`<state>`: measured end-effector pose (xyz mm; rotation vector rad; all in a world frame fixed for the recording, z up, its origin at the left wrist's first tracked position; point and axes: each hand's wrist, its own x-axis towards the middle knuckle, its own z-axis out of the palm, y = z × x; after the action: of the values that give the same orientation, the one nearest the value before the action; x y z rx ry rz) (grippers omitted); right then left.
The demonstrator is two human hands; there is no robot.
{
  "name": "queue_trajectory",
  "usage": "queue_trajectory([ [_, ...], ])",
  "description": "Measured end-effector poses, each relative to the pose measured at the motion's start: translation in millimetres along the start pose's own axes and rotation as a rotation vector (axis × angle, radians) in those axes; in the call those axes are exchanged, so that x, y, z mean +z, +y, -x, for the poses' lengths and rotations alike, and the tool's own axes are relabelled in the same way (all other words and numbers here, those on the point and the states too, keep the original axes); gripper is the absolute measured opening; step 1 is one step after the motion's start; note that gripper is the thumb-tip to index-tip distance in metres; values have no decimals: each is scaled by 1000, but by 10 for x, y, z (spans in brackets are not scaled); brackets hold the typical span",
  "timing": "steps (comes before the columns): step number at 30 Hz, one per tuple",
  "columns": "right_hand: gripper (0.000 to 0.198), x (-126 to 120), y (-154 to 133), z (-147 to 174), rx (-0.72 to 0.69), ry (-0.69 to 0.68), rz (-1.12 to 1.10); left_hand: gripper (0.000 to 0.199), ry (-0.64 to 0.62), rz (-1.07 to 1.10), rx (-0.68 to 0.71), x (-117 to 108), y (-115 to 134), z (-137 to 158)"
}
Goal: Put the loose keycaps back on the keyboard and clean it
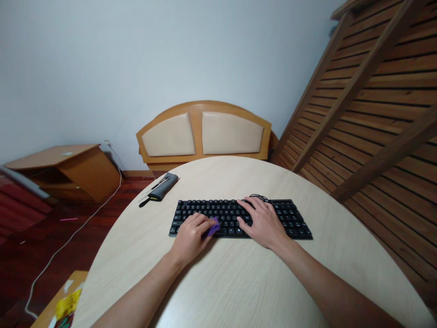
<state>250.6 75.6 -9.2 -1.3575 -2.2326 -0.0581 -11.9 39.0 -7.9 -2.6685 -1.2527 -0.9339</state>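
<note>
A black keyboard lies flat on the round pale table. My left hand is closed on a small purple cloth, which rests against the lower keys left of the middle. Most of the cloth is hidden in my fingers. Over the right part of the keyboard, my right hand lies with its fingers spread and fingertips on the keys, holding nothing. A coiled black cable shows just behind the keyboard, beyond my right hand.
A grey pouch with a slim light-coloured tool on it lies at the table's left edge. Behind the table stands a padded wooden headboard. Wooden slatted panels lean at the right. A white cord runs along the floor.
</note>
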Motion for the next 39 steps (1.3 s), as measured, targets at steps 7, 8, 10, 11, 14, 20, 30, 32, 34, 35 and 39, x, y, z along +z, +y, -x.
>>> queue_trajectory([
  [7, 48, 6, 9, -2, -5, -24, 29, 24, 254, -242, -283, -119, -422, 52],
  [8, 48, 4, 5, -2, -5, -29, 34, 24, 249, -255, -304, -137, -478, 60],
  [10, 48, 2, -2, -2, -2, -32, 39, 24, 206, -244, -326, -144, -546, 71],
  [11, 47, 3, -4, -2, -1, -32, 39, 23, 179, -226, -328, -135, -555, 72],
  [14, 47, 10, -4, -3, 2, -30, 36, 22, 113, -165, -314, -88, -514, 58],
  [20, 47, 6, -7, -1, 4, -27, 32, 22, 78, -105, -281, -84, -438, 30],
  [30, 46, 17, 8, 4, 2, -21, 22, 22, 41, -46, -206, -105, -390, 45],
  [32, 46, 21, 9, 7, 3, -20, 21, 23, 3, -33, -178, -113, -352, 45],
  [34, 46, 23, 8, 10, 4, -18, 23, 24, -29, -29, -150, -123, -315, 41],
  [35, 46, 23, 7, 10, 5, -18, 25, 24, -38, -30, -138, -127, -299, 38],
  [39, 46, 16, 7, 7, 11, -15, 27, 26, -34, -31, -90, -133, -259, 33],
])
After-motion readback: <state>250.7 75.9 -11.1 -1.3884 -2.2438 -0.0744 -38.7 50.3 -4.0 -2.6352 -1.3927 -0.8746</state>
